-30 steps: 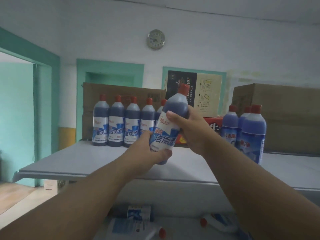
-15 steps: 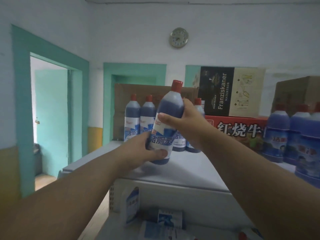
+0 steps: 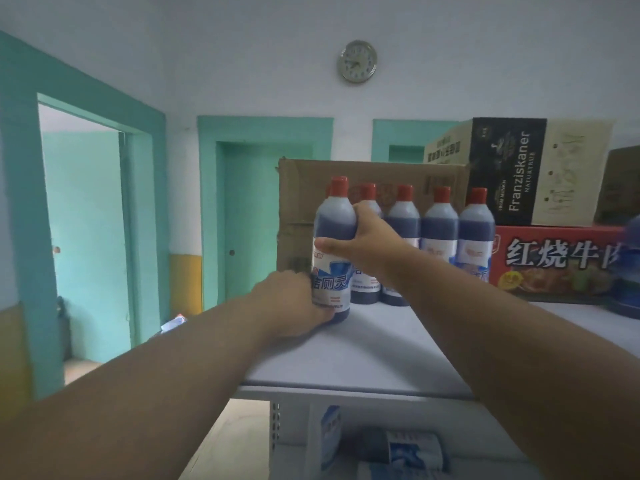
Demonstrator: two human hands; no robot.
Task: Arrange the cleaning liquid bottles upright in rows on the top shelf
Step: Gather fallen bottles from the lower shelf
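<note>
A dark blue cleaning liquid bottle (image 3: 333, 233) with a red cap and white label stands upright on the grey top shelf (image 3: 374, 355), near its left end. My left hand (image 3: 294, 306) grips its base and my right hand (image 3: 360, 242) wraps its upper body. Behind it stands a row of several like bottles (image 3: 440, 233), upright against a brown cardboard box (image 3: 381, 174). More blue bottles (image 3: 627, 268) show blurred at the right edge.
A red carton (image 3: 554, 261) with a black and tan Franziskaner box (image 3: 519, 171) on top sits at the back right. Below the shelf lie several bottles (image 3: 412, 452) on their sides. Teal doorways (image 3: 86, 237) open at the left.
Both hands carried the bottle forward and left, and straightened it from a tilt; its base now meets the shelf in front of the row. The view turned left.
</note>
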